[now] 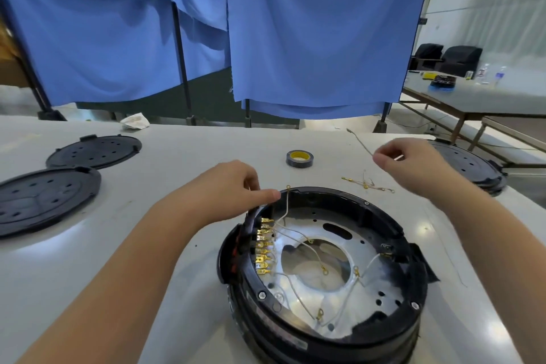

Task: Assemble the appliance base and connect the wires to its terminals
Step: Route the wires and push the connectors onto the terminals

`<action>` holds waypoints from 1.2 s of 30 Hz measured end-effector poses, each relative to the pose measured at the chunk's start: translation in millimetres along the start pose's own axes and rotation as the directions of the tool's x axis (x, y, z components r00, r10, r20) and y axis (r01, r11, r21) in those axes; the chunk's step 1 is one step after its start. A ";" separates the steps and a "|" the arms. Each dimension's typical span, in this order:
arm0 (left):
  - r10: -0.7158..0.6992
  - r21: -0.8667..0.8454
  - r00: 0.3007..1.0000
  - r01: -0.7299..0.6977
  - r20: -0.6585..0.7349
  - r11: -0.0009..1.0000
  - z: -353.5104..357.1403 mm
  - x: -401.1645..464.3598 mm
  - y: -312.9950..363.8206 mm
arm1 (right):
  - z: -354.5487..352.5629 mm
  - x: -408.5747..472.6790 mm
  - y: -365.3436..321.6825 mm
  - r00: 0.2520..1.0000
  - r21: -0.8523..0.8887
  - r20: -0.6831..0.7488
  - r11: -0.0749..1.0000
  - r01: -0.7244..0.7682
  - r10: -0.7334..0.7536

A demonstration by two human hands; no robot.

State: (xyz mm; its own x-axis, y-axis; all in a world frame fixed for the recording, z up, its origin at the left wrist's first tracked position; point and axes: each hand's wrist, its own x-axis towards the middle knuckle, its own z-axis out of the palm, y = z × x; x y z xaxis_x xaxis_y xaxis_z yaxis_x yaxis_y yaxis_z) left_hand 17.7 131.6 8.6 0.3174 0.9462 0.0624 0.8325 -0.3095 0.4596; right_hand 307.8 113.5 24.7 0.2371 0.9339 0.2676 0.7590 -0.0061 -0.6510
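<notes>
The round black appliance base (384, 331) lies upside down at the table's near edge, its silver metal plate (313, 233) showing inside. A row of several brass terminals (263, 248) lines its left inner wall, with thin white wires (298, 289) running across the plate. My left hand (236, 186) rests on the base's upper-left rim with its fingers curled at the wall above the terminals. My right hand (407, 162) hovers above the table to the right and pinches a thin loose wire (359, 142) that trails up and left.
A roll of black tape (299, 159) lies beyond the base. Loose wires with brass lugs (366, 185) lie to its right. Two black perforated bottom covers (47, 198) (94, 151) sit at left, another stack (469, 165) at right. Blue cloth screens (310, 32) hang behind the table.
</notes>
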 end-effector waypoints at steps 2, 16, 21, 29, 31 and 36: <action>0.076 -0.179 0.997 -0.078 -0.017 0.981 -9.7 -4.2 5.2 | -9.4 -14.9 -32.6 0.980 0.032 0.108 0.986 0.162 -0.165; 0.236 -0.479 0.959 -0.135 0.157 0.867 -41.0 -25.7 11.0 | 16.8 -40.7 -70.8 0.837 -0.092 0.383 0.886 0.455 -0.391; 0.189 -0.456 0.969 -0.098 0.158 0.885 -38.5 -21.8 7.6 | 22.6 -40.9 -73.1 0.844 -0.113 0.390 0.890 0.441 -0.369; 0.055 -0.448 0.975 0.048 0.214 0.893 -23.6 -13.9 13.7 | 36.7 -61.1 -83.5 0.829 -0.096 0.336 0.860 0.502 -0.446; 0.065 -0.438 0.965 0.055 0.255 0.897 -21.5 -13.7 15.2 | 46.8 -66.7 -88.1 0.820 -0.052 0.310 0.852 0.520 -0.481; 0.055 -0.390 0.944 0.081 0.325 0.917 -23.1 -14.7 12.1 | 60.1 -69.9 -85.8 0.839 0.000 0.288 0.876 0.483 -0.462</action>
State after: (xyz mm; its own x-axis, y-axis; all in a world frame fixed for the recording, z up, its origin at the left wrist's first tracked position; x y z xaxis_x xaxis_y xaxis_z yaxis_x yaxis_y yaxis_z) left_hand 12.6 116.1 33.7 0.4929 0.8460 -0.2033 0.6120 -0.1710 0.7722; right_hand 189.6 70.2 19.2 -0.3267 0.8891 0.3205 0.7792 0.4454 -0.4411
